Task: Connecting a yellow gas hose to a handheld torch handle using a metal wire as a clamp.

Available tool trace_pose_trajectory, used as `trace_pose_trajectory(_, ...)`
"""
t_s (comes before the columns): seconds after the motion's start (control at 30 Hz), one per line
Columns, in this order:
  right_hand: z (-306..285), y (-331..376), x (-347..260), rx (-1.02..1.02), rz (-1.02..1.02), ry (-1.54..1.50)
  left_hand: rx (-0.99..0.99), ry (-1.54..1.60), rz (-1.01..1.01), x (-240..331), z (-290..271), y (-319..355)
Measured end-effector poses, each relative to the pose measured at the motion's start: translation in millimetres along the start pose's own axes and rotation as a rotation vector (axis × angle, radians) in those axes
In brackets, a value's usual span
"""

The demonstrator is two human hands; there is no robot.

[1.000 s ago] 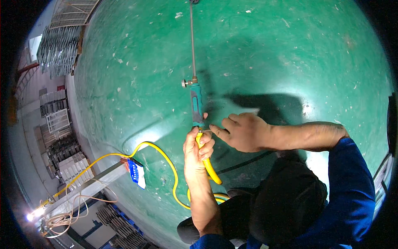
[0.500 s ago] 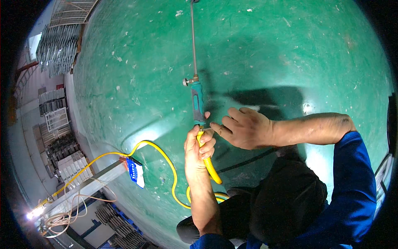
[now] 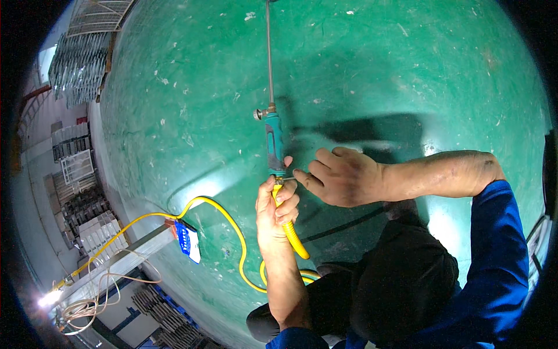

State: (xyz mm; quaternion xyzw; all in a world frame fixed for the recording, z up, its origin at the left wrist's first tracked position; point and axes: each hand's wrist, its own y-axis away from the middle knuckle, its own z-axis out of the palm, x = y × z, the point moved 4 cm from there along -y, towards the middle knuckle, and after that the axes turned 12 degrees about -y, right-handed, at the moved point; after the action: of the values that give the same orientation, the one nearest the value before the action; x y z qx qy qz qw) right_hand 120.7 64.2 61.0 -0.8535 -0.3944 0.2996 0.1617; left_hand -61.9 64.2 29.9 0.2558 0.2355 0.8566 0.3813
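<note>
A torch with a long thin metal tube and a teal-and-grey handle points away from me, a small round valve knob at its far end. At the handle's near end a yellow hose joins it at a metal clamp. My left hand is wrapped round the hose just below this joint; one fingertip shows beside the handle. From the right, my right hand is closed, thumb and forefinger pinching a thin metal shaft that reaches toward the clamp. The rest of that tool is hidden.
The yellow hose runs left over a metal beam bearing a bright lamp and a coiled pale cable. A blue-and-white packet is at the beam's end. Stacked metal racks stand far left. Green floor spreads beneath.
The torch, the hose and both hands appear slightly farther left, partly from a small shift of the view. The grips of both hands look the same.
</note>
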Motion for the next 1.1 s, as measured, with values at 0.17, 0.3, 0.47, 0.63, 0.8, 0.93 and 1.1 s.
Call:
trace_pose_trajectory(0.17, 1, -3, -1, -0.012, -0.014, -0.010, 0.032, -0.038, 0.022, 0, 1, 2)
trace_pose_trajectory(0.3, 1, -5, -1, -0.027, -0.009, -0.032, 0.030, -0.037, 0.023, 0, 2, 2)
trace_pose_trajectory(0.47, 2, -5, -2, -0.041, -0.021, 0.002, -0.019, -0.016, 0.015, 0, 0, 0)
trace_pose_trajectory(0.63, 0, -7, -2, -0.024, -0.033, -0.019, -0.032, 0.028, 0.007, 0, 1, 1)
trace_pose_trajectory(0.8, -6, -8, -3, 0.053, -0.035, 0.002, -0.027, 0.061, 0.001, 0, 2, 1)
trace_pose_trajectory(0.93, -4, -9, -3, 0.036, -0.052, -0.007, -0.050, 0.048, 0.009, 1, -1, 1)
trace_pose_trajectory(1.1, -5, -11, -5, 0.047, -0.085, 0.057, -0.026, 0.035, 0.008, 1, 2, 2)
